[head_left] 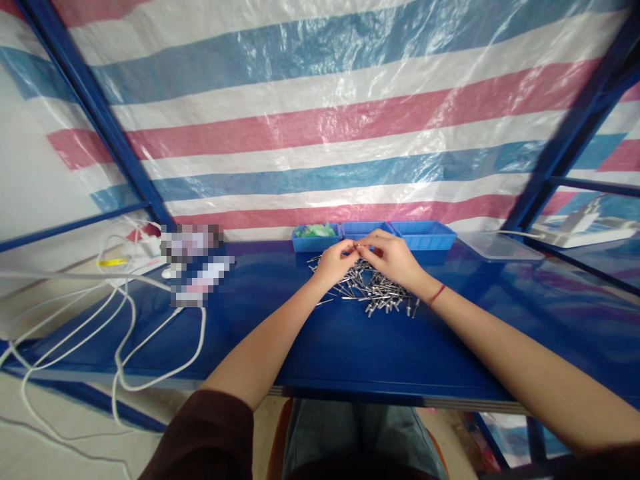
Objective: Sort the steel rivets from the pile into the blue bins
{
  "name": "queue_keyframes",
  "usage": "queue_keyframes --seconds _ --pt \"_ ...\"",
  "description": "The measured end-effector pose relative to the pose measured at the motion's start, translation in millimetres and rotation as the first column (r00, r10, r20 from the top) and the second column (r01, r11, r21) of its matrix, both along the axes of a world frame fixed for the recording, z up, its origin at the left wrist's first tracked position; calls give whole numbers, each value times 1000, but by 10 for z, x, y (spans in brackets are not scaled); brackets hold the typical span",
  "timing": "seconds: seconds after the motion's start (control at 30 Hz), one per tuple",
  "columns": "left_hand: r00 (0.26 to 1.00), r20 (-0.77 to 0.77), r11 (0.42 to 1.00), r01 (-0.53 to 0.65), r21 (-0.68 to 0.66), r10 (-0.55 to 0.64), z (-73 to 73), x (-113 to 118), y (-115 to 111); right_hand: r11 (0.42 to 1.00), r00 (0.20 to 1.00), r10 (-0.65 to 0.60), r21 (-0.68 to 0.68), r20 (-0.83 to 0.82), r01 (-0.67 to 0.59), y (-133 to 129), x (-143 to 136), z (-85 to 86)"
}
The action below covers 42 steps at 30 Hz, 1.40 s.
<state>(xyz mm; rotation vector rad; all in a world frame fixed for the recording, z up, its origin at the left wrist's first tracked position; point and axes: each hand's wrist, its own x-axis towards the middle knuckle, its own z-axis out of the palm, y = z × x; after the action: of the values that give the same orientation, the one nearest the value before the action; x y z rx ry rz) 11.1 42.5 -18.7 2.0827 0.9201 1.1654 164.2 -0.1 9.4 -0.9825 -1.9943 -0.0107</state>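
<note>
Drops looked likeliest, I judged: left hand [336,259] and right hand [393,256] met, fingers pinched together on a tiny shiny piece [358,246] over the metal pins [383,292] heaped on the table [360,363], so a loose pinch could have lost it among them.

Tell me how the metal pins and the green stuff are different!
The metal pins are silvery and thin; the green stuff looks crumpled. The pins lie in a loose heap on the table, but the green stuff sits inside the leftmost blue bin. The pins are nearer the table's front than the green stuff.
</note>
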Motion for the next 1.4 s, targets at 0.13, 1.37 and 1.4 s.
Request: queue_keyframes --seconds 0.13,1.37,1.4 --pt "992 -18 981 -119 153 123 71 -13 -56 993 996 -78 91 -35 81 -38 -25 5" --pt "761 -642 875 242 419 97 65 48 -190 926 910 -359 -45 205 375 232 422 -134" --pt "749 -654 879 237 414 106 54 71 -197 935 923 -334 -53 189 350 202 451 -162"
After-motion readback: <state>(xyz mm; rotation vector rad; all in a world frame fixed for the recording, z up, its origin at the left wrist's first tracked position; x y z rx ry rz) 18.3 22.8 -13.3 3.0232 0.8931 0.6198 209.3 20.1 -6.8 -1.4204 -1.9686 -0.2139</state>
